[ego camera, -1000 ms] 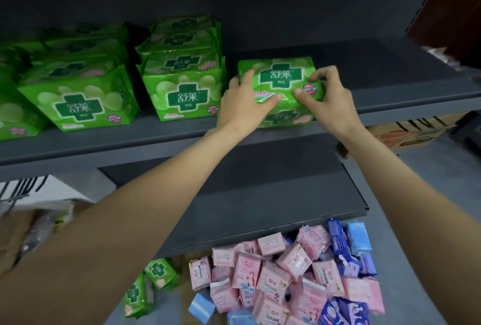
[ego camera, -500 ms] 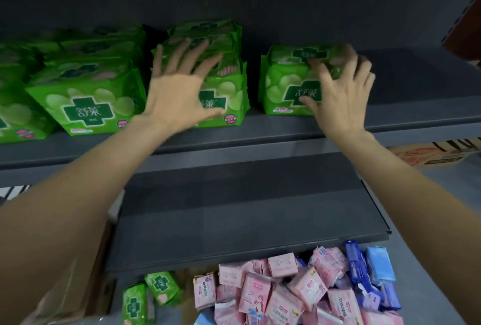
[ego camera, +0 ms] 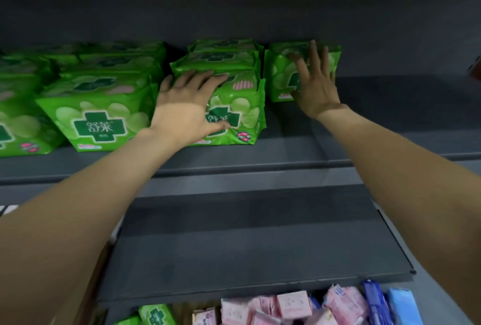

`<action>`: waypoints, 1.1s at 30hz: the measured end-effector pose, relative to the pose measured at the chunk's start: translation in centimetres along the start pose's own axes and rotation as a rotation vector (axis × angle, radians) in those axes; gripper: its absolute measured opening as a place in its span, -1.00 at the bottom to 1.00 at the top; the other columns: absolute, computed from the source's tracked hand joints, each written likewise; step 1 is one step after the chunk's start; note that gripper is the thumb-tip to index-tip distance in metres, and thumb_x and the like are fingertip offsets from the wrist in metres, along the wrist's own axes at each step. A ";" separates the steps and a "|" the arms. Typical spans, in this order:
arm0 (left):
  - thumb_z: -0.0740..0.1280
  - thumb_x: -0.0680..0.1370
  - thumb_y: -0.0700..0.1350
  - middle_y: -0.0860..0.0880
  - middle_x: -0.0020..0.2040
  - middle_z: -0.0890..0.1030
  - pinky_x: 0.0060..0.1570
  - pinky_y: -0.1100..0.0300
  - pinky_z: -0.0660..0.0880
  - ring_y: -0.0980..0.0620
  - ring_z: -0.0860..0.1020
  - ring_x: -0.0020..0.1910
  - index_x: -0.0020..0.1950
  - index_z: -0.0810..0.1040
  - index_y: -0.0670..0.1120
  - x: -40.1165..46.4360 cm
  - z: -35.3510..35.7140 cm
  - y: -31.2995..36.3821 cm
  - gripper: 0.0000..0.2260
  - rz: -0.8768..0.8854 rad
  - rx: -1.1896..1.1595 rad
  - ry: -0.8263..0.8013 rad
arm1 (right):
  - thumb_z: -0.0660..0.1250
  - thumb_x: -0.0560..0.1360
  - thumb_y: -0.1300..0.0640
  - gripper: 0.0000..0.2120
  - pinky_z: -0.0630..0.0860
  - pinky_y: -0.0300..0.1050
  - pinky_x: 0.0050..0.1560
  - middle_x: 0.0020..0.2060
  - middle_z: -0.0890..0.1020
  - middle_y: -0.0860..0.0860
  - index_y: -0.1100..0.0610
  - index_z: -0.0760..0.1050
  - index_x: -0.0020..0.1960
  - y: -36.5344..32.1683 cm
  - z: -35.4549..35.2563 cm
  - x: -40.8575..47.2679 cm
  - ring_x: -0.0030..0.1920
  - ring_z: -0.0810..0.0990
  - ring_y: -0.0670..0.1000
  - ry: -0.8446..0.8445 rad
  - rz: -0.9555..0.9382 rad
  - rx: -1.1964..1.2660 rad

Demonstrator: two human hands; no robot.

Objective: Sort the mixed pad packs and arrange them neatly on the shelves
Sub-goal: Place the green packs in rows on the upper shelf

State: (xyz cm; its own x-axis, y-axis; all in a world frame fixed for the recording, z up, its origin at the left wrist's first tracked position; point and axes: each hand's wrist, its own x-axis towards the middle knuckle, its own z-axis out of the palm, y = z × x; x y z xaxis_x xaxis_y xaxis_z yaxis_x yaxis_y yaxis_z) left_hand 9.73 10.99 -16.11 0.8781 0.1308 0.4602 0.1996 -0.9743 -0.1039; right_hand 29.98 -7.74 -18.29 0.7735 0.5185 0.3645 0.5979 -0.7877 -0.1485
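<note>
We press our flat left hand [ego camera: 186, 113] on the middle green stack [ego camera: 234, 106]. Our spread right hand [ego camera: 313, 85] touches the rightmost green pack [ego camera: 278, 77], just beside that stack on the upper shelf [ego camera: 312, 147].

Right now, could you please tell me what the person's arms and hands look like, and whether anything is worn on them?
Both arms are bare to the frame edge: no sleeves show. The left hand and right hand wear no gloves, and no rings, watch or bands are visible.
</note>
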 end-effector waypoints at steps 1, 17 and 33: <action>0.43 0.35 0.28 -0.01 0.49 0.30 0.42 -0.14 0.13 -0.12 0.26 0.45 0.51 0.22 0.11 0.1 0.0 0.0 -0.20 -0.004 -0.003 -0.013 | 0.32 0.51 0.21 -0.30 0.11 0.37 0.37 0.54 -0.22 0.08 -0.01 0.04 0.53 0.0 -0.2 -0.2 0.51 -0.26 0.21 -0.011 -0.008 0.026; 0.31 0.52 -0.07 0.07 -0.23 0.60 -0.21 0.09 0.50 -0.02 0.56 -0.21 -0.01 0.63 -0.08 -23.4 -2.3 1.4 -0.84 0.107 -0.443 0.222 | 0.29 0.54 0.18 -0.70 0.54 -0.08 -0.03 -0.09 0.65 -0.14 0.02 0.43 0.26 -14.4 -1.5 -28.5 -0.08 0.63 -0.13 -0.106 -0.119 0.692; 0.33 0.50 0.16 -0.07 0.32 0.48 0.15 0.05 0.43 -0.14 0.45 0.28 0.45 0.25 0.01 -58.1 26.2 -13.9 -0.42 -0.822 -0.308 -0.969 | 0.33 0.48 0.15 -0.63 0.48 0.04 0.09 0.19 0.50 0.10 0.06 0.44 0.29 -32.1 36.0 -47.8 0.18 0.46 0.17 -0.782 -0.027 0.482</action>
State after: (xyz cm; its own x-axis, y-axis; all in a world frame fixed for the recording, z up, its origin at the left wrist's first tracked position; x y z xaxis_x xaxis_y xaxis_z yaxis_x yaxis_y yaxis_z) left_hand -32.70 21.75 -64.57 0.5283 0.6561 -0.5389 0.8303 -0.5320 0.1662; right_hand -18.64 4.71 -64.09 0.5747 0.7505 -0.3262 0.5051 -0.6389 -0.5802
